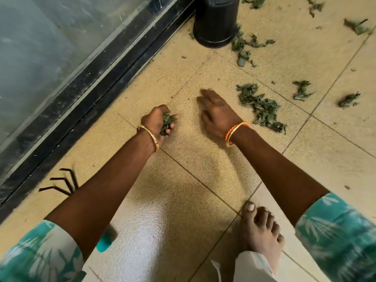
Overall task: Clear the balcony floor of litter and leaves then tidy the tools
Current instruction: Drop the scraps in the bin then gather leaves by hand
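Prongs of a black bent-tined metal rake [61, 183] are showing at eight o'clock beside the dark glass-door track [97, 78]; the left hand [157, 123] is curling its fingers round a clump of wilted green leaves [165, 124] near centre; the right hand [216, 113] is reaching with fingers straight and relaxed, holding nothing; more green leaf litter [262, 107] is lying scattered at two o'clock on the beige tiled floor [183, 200], some touching the black plastic pot [215, 21] at twelve.

Green leaves [262, 107], black pot [215, 21]
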A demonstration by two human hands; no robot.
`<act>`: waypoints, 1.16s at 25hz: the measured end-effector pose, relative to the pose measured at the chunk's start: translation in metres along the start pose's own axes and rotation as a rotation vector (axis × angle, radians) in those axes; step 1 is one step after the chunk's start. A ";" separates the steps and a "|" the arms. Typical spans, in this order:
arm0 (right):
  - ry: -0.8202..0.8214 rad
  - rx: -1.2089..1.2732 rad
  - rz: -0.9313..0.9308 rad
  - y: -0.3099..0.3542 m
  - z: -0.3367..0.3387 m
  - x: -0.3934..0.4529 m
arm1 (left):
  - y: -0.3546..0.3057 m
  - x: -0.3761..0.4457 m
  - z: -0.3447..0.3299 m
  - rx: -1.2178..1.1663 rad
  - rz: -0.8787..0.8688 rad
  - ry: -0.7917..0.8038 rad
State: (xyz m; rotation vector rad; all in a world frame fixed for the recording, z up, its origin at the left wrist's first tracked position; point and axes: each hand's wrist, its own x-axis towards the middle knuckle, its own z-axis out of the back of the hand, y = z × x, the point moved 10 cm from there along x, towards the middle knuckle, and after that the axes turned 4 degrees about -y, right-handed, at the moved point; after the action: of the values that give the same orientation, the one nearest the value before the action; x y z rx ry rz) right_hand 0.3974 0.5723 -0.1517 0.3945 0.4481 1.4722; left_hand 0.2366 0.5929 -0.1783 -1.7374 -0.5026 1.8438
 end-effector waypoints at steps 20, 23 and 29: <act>-0.562 0.521 -0.399 -0.039 0.084 -0.123 | 0.051 -0.074 -0.129 0.277 -0.054 0.456; -0.522 0.405 -0.360 -0.045 0.095 -0.116 | 0.044 -0.065 -0.134 0.263 -0.067 0.402; -0.120 -0.051 -0.319 -0.087 0.089 -0.051 | 0.017 -0.046 -0.125 0.276 -0.083 0.334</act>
State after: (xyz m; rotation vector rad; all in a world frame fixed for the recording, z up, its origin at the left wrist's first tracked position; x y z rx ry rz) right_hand 0.5156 0.5177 -0.1180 0.3508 0.3578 1.1414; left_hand 0.3587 0.5386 -0.1648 -1.7550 -0.1745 1.4474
